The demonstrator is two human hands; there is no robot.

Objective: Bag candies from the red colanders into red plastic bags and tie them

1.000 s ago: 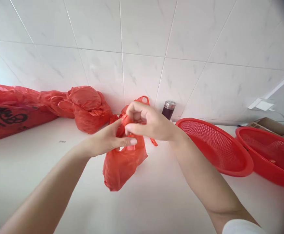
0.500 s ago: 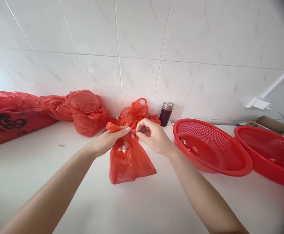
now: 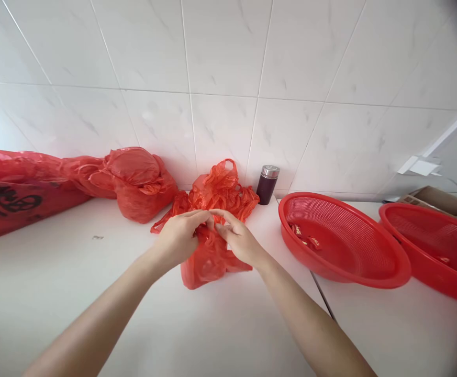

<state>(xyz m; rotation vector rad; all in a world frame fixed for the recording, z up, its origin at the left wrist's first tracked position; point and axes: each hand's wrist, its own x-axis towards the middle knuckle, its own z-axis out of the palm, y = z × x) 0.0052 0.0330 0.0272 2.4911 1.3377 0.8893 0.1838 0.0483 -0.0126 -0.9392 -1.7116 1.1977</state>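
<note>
A thin red plastic bag (image 3: 204, 264) rests on the white table in front of me, its upper part gathered. My left hand (image 3: 181, 234) is closed around the gathered top from the left. From the right, my right hand (image 3: 241, 238) pinches the same bunched plastic, its fingertips meeting those of the left. The fingers partly hide the bag's neck and handles. Just behind my hands lies a crumpled pile of red plastic bags (image 3: 222, 188).
A dark flask (image 3: 268, 186) stands by the tiled wall. To the right are a red basket (image 3: 346, 230) with a few small red packets and a second red basket (image 3: 428, 225), with a cardboard box (image 3: 438, 200) behind. Filled red bags (image 3: 142, 183) line the back left.
My left hand has turned over, its back now upward, and my right hand has come down against it. The bag's top is more bunched, and its bottom has shifted slightly.
</note>
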